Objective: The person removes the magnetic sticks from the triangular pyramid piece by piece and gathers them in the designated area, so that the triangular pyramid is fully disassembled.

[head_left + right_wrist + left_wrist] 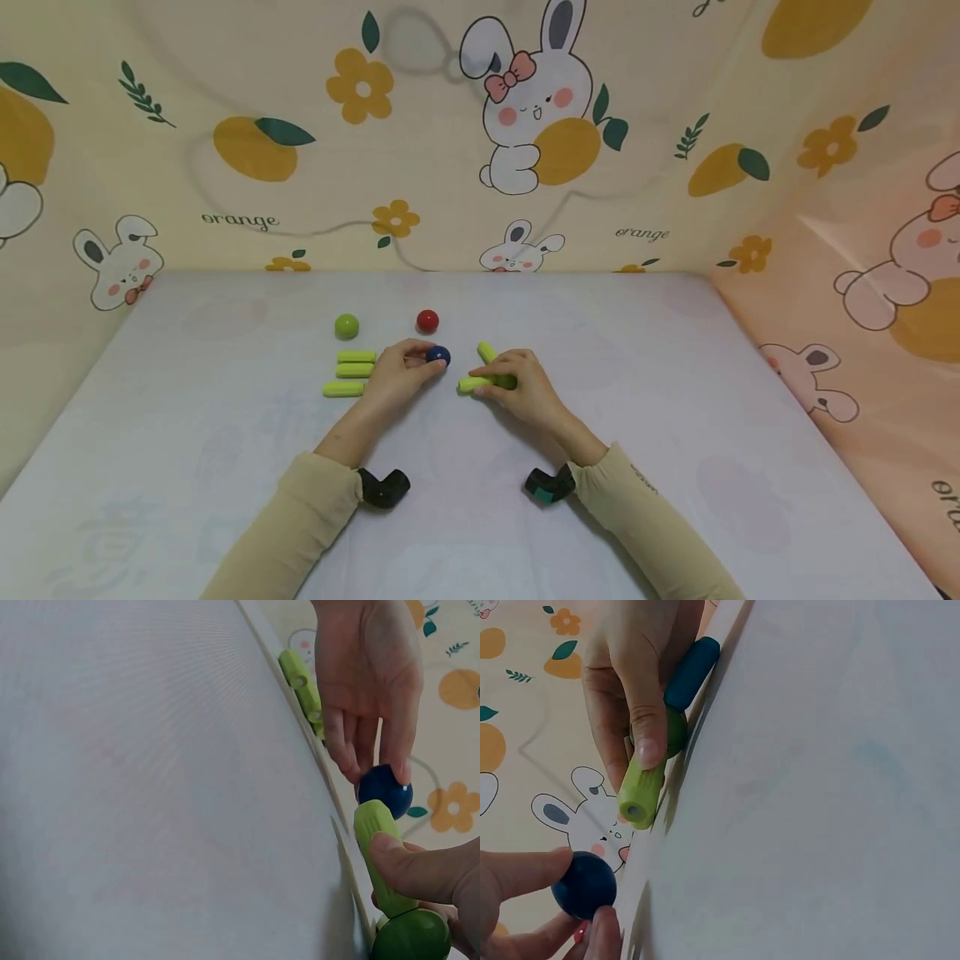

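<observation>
Head view first: I'm mid-assembly with these magnetic-looking sticks and balls on the bench (675, 400). My left hand (397, 377) has the blue ball (438, 356) pinched at its fingertips, and my right hand (521, 385) is curled around a light green stick (474, 384) with a dark green ball tucked under the fingers (498, 367). I'd say the step in hand is bringing ball and stick end together; the two are near but apart, so the next move needs the stick's open end lined up square with the ball. Spare sticks (352, 370) sit just outside my left hand, a green ball (347, 326) and red ball (427, 320) beyond my fingertips. Left wrist view: the blue ball (585, 885) is gripped between thumb and fingers (525, 874) at the bottom, and across the gap my right hand holds the stick (640, 795), hollow end facing the ball, with the dark green ball (676, 731) and a teal stick (691, 671) behind it. Right wrist view: the blue ball (385, 790) hangs at my left fingertips (349, 754), just beside the stick tip (375, 825), not clearly touching; my right thumb (420, 866) clamps the stick above the dark green ball (411, 936).
</observation>
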A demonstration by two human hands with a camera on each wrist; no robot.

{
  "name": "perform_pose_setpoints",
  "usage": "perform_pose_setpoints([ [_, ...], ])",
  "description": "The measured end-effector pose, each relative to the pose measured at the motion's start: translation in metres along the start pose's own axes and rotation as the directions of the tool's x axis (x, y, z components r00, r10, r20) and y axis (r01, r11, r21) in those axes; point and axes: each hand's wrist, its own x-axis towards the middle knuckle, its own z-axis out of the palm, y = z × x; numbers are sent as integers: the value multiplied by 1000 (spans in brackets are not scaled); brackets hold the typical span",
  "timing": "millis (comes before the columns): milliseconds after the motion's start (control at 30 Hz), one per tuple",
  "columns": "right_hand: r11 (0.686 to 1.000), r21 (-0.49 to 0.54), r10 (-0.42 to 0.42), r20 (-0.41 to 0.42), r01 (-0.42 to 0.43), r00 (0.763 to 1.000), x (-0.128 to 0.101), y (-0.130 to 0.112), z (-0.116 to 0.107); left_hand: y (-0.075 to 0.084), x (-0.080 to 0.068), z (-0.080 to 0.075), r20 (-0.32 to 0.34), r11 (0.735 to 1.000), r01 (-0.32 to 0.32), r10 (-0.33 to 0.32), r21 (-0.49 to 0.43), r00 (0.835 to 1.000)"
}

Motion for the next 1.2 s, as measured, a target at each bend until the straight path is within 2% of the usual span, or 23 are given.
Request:
perform_pose_setpoints([
  [167,1000,10,1,4,-1,1000,0,-1,0,2,5,5,-47,1000,-15,16,22,999],
  [367,1000,8,-5,4,5,1000,-1,-2,0,5,9,8,-73,999,-30,32,33,997],
  [800,1000,5,-29,5,29,1000,-1,-1,0,2,12,8,-81,996,-54,61,75,995],
  [1033,1000,21,-15,22,14,1000,-2,1,0,1,12,9,-82,997,-45,51,70,995],
  [1200,997,20,-77,20,76,997,-3,5,-1,1,9,9,-77,999,-39,42,34,996],
])
